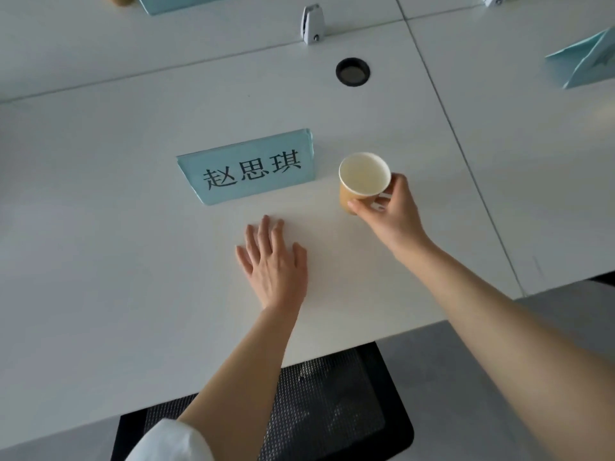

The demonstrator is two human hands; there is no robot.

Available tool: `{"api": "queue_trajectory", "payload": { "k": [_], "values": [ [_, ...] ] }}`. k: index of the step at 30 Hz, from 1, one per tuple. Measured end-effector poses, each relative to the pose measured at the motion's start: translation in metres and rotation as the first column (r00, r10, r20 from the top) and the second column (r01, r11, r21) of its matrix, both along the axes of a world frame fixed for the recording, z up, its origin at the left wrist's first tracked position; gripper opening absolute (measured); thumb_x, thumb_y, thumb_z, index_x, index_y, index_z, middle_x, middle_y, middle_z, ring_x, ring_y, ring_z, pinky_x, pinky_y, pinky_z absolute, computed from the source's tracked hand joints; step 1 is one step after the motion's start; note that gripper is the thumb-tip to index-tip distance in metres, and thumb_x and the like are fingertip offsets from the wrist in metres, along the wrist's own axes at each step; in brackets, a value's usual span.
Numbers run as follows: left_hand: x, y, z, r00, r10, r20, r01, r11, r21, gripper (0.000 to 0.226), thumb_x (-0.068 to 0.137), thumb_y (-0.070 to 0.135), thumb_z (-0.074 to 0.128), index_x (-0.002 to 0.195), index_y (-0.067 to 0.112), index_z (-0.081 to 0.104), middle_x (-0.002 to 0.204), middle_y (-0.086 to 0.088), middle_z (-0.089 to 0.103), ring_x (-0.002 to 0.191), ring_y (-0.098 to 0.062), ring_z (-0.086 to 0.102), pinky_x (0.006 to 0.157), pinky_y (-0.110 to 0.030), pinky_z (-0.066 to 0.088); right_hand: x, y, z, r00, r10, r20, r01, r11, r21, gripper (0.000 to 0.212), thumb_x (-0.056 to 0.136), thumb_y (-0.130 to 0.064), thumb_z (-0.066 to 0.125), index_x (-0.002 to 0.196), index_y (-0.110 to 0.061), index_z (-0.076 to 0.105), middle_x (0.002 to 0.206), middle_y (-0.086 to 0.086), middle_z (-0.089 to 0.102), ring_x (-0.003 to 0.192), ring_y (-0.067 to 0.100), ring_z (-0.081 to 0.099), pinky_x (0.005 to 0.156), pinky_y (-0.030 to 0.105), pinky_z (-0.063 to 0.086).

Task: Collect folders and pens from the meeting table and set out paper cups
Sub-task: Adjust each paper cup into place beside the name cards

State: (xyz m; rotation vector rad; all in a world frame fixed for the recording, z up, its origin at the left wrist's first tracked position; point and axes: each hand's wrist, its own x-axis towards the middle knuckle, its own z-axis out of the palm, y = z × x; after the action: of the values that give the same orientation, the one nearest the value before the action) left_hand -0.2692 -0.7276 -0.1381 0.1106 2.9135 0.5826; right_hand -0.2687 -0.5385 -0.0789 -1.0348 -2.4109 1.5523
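A brown paper cup (pixel 361 179) with a white inside stands upright and empty just right of a light blue name card (pixel 249 168). My right hand (pixel 391 211) grips the cup by its paper handle and lower side. My left hand (pixel 273 261) lies flat on the white meeting table (pixel 100 227), palm down, fingers spread, in front of the name card and holding nothing. No folders or pens show near my hands.
A black cable grommet (pixel 352 71) and a metal divider clamp (pixel 312 23) sit farther back. Another blue name card (pixel 585 61) stands at the far right, and one more (pixel 173 1) at the top edge. A black mesh chair (pixel 316 410) is tucked under the table's near edge.
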Motion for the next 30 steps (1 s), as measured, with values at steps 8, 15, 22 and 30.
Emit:
{"api": "queue_trajectory", "payload": {
  "k": [8, 15, 22, 30],
  "values": [
    [0.002, 0.010, -0.014, 0.999, 0.034, -0.022, -0.037, 0.992, -0.120, 0.057, 0.090, 0.039, 0.040, 0.145, 0.023, 0.034, 0.159, 0.002, 0.026, 0.149, -0.026, 0.008, 0.119, -0.053, 0.002, -0.063, 0.010, -0.016, 0.998, 0.049, -0.044, -0.051, 0.997, -0.062, 0.061, 0.071, -0.023, 0.081, 0.119, -0.017, 0.043, 0.116, -0.004, 0.058, 0.107, 0.018, 0.062, 0.093, 0.037, 0.051],
    [0.002, 0.011, -0.013, 0.999, 0.023, -0.025, -0.026, 0.990, -0.136, 0.057, 0.089, 0.040, 0.038, 0.143, 0.021, 0.036, 0.158, 0.000, 0.028, 0.148, -0.028, 0.011, 0.118, -0.055, 0.005, -0.060, 0.006, -0.027, 0.994, 0.094, -0.050, -0.092, 0.995, 0.029, 0.063, 0.078, -0.018, 0.075, 0.130, -0.010, 0.041, 0.128, 0.003, 0.056, 0.114, 0.016, 0.055, 0.092, 0.026, 0.043],
    [0.003, 0.011, -0.010, 1.000, 0.010, -0.023, -0.012, 0.993, -0.114, 0.056, 0.090, 0.036, 0.046, 0.143, 0.021, 0.036, 0.157, -0.001, 0.029, 0.148, -0.029, 0.011, 0.118, -0.056, 0.005, 0.045, 0.034, -0.025, 0.999, 0.044, 0.018, -0.047, 0.980, 0.196, 0.040, 0.088, -0.002, 0.057, 0.128, 0.000, 0.050, 0.128, 0.014, 0.057, 0.118, 0.026, 0.056, 0.103, 0.035, 0.043],
    [0.023, 0.056, 0.017, 0.998, 0.060, 0.019, -0.060, 0.998, 0.004, 0.046, 0.086, 0.019, 0.055, 0.130, 0.009, 0.047, 0.142, -0.013, 0.041, 0.139, -0.034, 0.024, 0.115, -0.050, 0.018, 0.188, 0.081, -0.001, 0.993, -0.102, 0.058, 0.097, 0.992, 0.082, 0.027, 0.093, -0.005, 0.054, 0.120, -0.005, 0.055, 0.113, 0.007, 0.062, 0.103, 0.020, 0.061, 0.085, 0.025, 0.045]
  ]
}}
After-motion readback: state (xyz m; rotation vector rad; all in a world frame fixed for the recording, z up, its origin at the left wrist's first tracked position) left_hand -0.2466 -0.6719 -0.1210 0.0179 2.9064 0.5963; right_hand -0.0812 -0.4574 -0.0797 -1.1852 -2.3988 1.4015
